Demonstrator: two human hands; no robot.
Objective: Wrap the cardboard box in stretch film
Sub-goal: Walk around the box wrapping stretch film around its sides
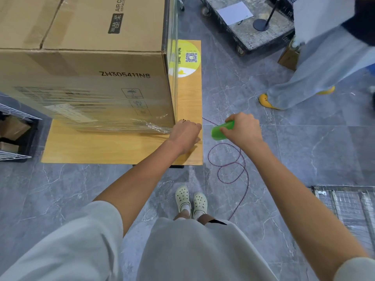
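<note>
A large cardboard box stands on a low wooden platform. Clear stretch film covers the lower part of its front face and bunches at the bottom right corner. My left hand is at that corner with curled fingers, next to the bunched film; whether it grips the film I cannot tell. My right hand grips a green film-roll handle just right of the platform's edge. The roll itself is hidden behind my hands.
A thin red cord loops over the grey tile floor by my feet. Another person in yellow shoes stands at the right. A wheeled cart is behind them, wire racks lie left and at bottom right.
</note>
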